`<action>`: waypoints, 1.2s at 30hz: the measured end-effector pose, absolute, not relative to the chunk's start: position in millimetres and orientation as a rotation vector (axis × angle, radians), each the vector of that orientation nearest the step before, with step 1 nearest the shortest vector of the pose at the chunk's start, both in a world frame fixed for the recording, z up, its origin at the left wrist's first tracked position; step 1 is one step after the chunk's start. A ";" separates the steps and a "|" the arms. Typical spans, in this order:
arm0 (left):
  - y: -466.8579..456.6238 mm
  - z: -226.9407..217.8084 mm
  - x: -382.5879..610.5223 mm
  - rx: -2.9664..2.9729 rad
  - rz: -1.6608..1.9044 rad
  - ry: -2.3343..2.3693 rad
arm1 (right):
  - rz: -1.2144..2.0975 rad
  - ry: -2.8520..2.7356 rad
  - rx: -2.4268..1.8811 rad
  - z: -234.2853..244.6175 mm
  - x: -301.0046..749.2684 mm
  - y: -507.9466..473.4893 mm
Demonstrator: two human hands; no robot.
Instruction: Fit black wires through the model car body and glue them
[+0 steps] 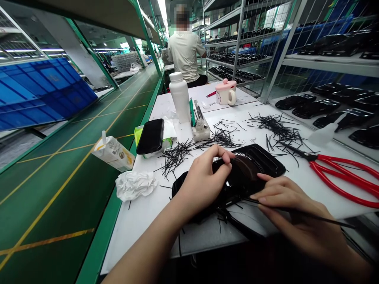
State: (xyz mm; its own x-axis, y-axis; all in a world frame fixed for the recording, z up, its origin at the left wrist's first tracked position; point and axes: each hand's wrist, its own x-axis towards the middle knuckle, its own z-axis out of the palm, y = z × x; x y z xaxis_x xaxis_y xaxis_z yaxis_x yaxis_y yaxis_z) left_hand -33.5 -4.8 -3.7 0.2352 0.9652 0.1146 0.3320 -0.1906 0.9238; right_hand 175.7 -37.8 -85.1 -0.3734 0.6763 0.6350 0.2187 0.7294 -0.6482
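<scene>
A glossy black model car body (251, 161) lies on the white table in front of me. My left hand (207, 173) rests over its left part, fingers curled around it and thumb close to the bent index finger. My right hand (290, 205) is at the body's near right edge, gripping a slim dark tool (319, 217) like tweezers. The tool's tip reaches the lower edge of the body. Under my hands, a black handle (241, 227) sticks out toward the table's front edge. Loose thin black strips (177, 156) lie in piles behind the car body.
Red-handled pliers (340, 169) lie on the right. Behind are a white bottle (179, 96), a lidded mug (226, 92) and a phone (151, 136). A drink carton (114, 152) and crumpled tissue (136, 185) sit left, beside the green conveyor (59, 177). Another person (186, 51) sits ahead.
</scene>
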 end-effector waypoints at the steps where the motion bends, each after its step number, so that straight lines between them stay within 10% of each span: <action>1: -4.7 -3.7 -33.4 1.685 0.962 1.217 | 0.575 -1.939 -0.683 -85.4 175.9 -37.7; 36: -6.1 -2.7 -33.4 1.695 0.926 1.200 | 0.497 -2.013 -0.785 -74.5 174.4 -35.8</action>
State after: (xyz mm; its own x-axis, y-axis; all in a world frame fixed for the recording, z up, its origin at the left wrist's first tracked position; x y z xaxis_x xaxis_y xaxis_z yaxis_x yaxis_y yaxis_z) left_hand -33.4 -6.1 -2.7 0.2680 0.9585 0.0972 0.3372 -0.1878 0.9225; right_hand 174.4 -35.8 -74.5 -0.4013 0.6941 0.5976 0.3361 0.7185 -0.6089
